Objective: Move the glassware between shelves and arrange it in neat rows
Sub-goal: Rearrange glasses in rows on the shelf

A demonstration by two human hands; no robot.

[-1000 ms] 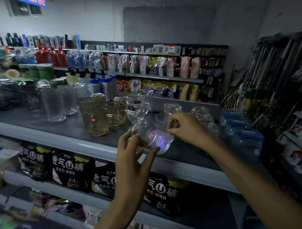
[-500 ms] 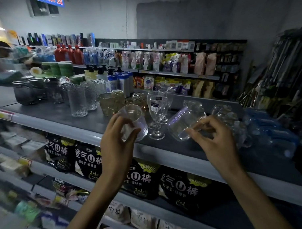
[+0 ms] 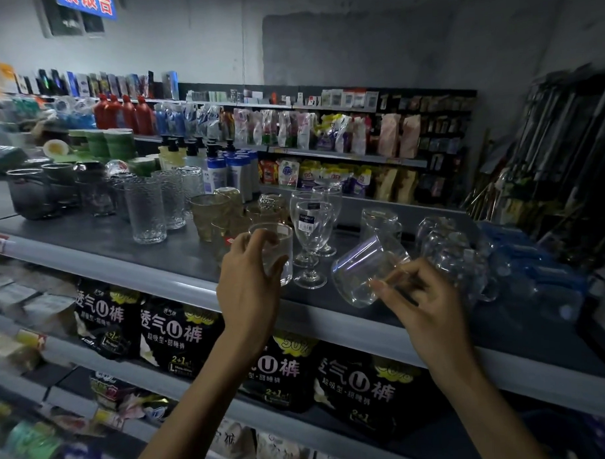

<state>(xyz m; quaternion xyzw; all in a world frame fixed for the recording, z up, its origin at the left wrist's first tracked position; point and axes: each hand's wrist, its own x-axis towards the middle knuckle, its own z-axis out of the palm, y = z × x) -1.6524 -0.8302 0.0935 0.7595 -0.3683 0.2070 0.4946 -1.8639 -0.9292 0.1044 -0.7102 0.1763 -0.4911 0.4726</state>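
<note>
My left hand [image 3: 250,282] grips a clear tumbler [image 3: 280,254] that stands upright near the front edge of the grey top shelf [image 3: 99,240]. My right hand [image 3: 417,304] pinches a second clear tumbler [image 3: 361,272] by its base and holds it tilted above the shelf, mouth toward the upper right. Two stemmed goblets [image 3: 309,229] stand between the two tumblers. Amber glasses [image 3: 211,215] sit just left of my left hand. Tall textured glasses [image 3: 146,214] stand in rows farther left.
Dark smoked glass mugs [image 3: 32,194] fill the shelf's far left. Clear handled mugs [image 3: 456,255] and blue packs [image 3: 535,265] crowd its right end. Black diaper packs [image 3: 181,333] hang on the shelf below. Another stocked rack [image 3: 325,139] runs behind.
My left hand has turned its tumbler from tilted to upright and lowered it onto the shelf by the goblets. My right hand has drawn its tilted tumbler slightly lower and nearer.
</note>
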